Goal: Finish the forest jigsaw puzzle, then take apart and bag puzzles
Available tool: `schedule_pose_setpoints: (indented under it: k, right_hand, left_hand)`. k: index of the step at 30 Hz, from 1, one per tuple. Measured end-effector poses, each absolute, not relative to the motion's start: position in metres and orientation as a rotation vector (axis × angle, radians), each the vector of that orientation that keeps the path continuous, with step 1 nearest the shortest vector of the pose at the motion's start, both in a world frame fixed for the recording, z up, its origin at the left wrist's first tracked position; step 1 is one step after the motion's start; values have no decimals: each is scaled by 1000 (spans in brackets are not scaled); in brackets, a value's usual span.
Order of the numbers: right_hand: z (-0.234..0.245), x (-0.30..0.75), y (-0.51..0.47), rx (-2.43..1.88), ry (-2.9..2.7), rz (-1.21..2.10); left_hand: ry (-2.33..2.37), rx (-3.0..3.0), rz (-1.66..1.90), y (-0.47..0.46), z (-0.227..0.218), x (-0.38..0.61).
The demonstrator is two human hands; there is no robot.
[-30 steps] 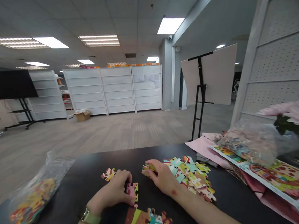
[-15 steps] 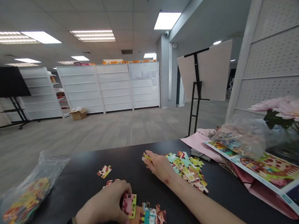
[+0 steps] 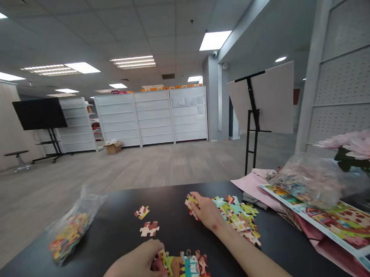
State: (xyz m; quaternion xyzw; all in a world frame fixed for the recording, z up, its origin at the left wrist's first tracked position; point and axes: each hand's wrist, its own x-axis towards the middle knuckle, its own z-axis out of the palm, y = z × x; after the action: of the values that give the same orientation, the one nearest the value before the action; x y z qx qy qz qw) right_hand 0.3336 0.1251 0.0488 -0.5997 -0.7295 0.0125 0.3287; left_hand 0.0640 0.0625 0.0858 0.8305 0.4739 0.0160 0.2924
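Multicoloured cardboard jigsaw pieces (image 3: 235,219) lie in a loose heap right of centre on a black table (image 3: 114,214). A joined patch of puzzle pieces (image 3: 188,272) sits at the table's near edge, cut off by the bottom of the view. The left hand (image 3: 130,269) curls over the patch's left end, closed narrowly around a pink-and-yellow piece (image 3: 159,261). The right hand (image 3: 208,212) rests just left of the heap, its fingertips (image 3: 193,195) pinching a small yellow piece (image 3: 191,201) near the middle of the table.

Between the hands, a small brown-and-white piece (image 3: 142,212) and a larger brown-and-white piece (image 3: 149,229) lie apart from each other. Toward the table's left corner rests a clear plastic bag of puzzle pieces (image 3: 70,233). At the right edge, a second, fuller clear bag (image 3: 306,181) lies on a glossy printed puzzle picture (image 3: 343,225), with pink paper (image 3: 250,182) beside it and pink flowers (image 3: 360,142) beyond. Past the table stand a black easel with a pale board (image 3: 264,100) and white shelving units (image 3: 152,117).
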Motion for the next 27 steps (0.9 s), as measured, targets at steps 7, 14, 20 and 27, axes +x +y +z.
schedule_pose_setpoints:
  k: [7,14,20,27]
  right_hand:
    - [44,332,127,-1502,-1971,118]
    - [45,334,128,-1449,-1990,184]
    - [46,330,126,-1383,-1868,311]
    - [54,328,128,-1194,-1560,637]
  left_hand:
    - [1372,2175,160,45,84,68]
    - [1294,2108,325,58,79,60]
    - [1108,1945,472,59,80,57]
    - [1058,1543,759,72,58,72]
